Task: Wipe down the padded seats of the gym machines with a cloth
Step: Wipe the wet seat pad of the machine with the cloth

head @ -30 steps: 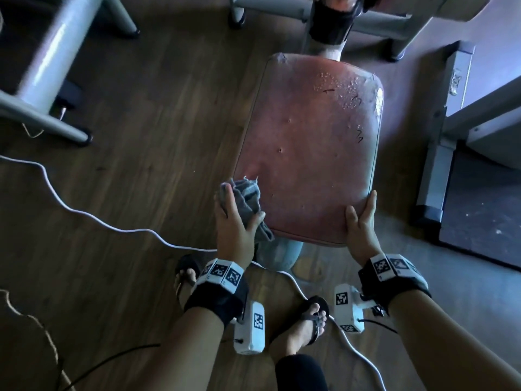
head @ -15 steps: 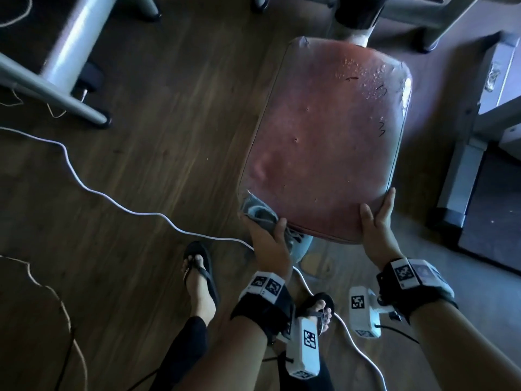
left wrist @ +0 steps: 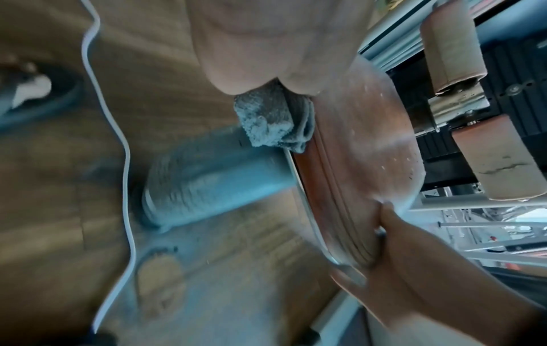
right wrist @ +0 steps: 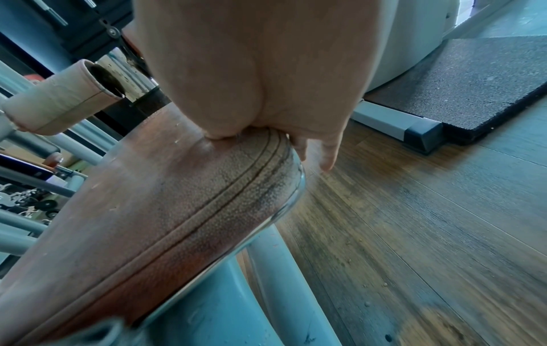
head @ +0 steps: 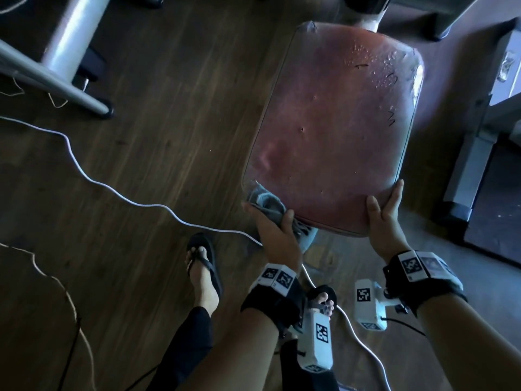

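The red padded seat (head: 332,131) fills the upper right of the head view, with droplets near its far edge. My left hand (head: 272,225) grips a crumpled grey cloth (head: 265,203) and presses it on the seat's near left corner. In the left wrist view the cloth (left wrist: 271,119) bunches out below my palm against the seat's piped edge (left wrist: 340,187). My right hand (head: 383,218) grips the near right corner, thumb on top. From the right wrist the thumb digs into the seat (right wrist: 177,210) and the fingers (right wrist: 327,154) reach over its side.
A grey post (head: 307,241) carries the seat. A white cable (head: 112,190) snakes over the wooden floor at left, past my sandalled feet (head: 203,266). A grey machine frame (head: 56,66) stands upper left; a frame leg and black mat (head: 496,215) at right. Roller pads (left wrist: 453,46) lie behind the seat.
My left hand has carried the cloth from the seat's left side round onto its near left corner. The right hand has kept its hold on the near right corner.
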